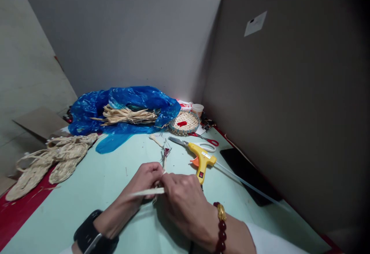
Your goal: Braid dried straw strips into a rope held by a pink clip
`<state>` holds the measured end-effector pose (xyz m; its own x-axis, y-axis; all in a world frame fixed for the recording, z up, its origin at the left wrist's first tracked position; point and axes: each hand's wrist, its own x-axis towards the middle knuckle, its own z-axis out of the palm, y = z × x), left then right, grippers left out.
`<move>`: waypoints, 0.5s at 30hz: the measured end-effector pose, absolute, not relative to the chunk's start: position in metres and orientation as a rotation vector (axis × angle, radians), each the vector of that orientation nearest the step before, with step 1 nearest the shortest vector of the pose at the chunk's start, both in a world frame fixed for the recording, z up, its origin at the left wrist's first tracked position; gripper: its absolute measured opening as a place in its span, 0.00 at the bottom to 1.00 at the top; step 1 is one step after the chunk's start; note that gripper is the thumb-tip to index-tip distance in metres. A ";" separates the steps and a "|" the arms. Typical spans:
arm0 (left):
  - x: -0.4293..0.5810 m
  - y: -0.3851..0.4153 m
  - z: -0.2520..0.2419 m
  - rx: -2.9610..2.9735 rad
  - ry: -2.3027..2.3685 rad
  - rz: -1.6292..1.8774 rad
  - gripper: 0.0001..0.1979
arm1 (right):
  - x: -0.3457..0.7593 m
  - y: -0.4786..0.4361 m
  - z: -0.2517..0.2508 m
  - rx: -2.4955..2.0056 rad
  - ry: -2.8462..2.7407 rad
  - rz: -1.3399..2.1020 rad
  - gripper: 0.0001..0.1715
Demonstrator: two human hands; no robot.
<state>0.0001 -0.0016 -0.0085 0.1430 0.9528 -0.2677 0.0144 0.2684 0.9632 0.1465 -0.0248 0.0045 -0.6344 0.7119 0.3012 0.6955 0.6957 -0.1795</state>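
My left hand (148, 177) and my right hand (182, 196) meet low in the middle of the head view, both with fingers closed in a pinch on pale plant fibre. A flat strip of this fibre (148, 192) sticks out leftward from my right hand, over my left wrist. A thin piece also rises above the fingertips toward a small wire piece with a dark red triangle (166, 152). My fingers hide most of what lies between them. Just right of my right hand lies a yellow glue gun (204, 159) with a long clear glue stick in its back.
Scissors with white handles (208, 146) and red-handled scissors (213, 142) lie beyond the glue gun. A black tablet-like slab (245, 173) is at right. Behind are a round woven basket (189, 119), paper cup (197, 109) and fibre bundle (127, 115) on blue plastic (144, 94). Woven sandals (72, 155) lie left.
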 end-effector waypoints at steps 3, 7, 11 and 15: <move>-0.003 -0.002 -0.009 1.034 1.129 0.905 0.13 | 0.141 -0.032 -0.004 -0.958 -2.673 -0.181 0.07; -0.006 -0.005 -0.008 1.001 1.101 0.925 0.12 | 0.143 -0.033 -0.004 -0.870 -2.712 -0.225 0.07; -0.009 -0.008 -0.003 0.983 1.095 0.941 0.11 | 0.154 -0.023 0.014 -1.101 -2.425 0.359 0.09; -0.010 -0.006 -0.003 0.966 1.092 0.940 0.14 | 0.163 -0.008 0.025 -1.277 -2.158 0.525 0.15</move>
<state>-0.0101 -0.0057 -0.0027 0.1973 0.9424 -0.2701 -0.1269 0.2978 0.9462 0.1634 -0.0085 0.0248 -0.3801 0.8833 0.2742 0.6589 0.4667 -0.5900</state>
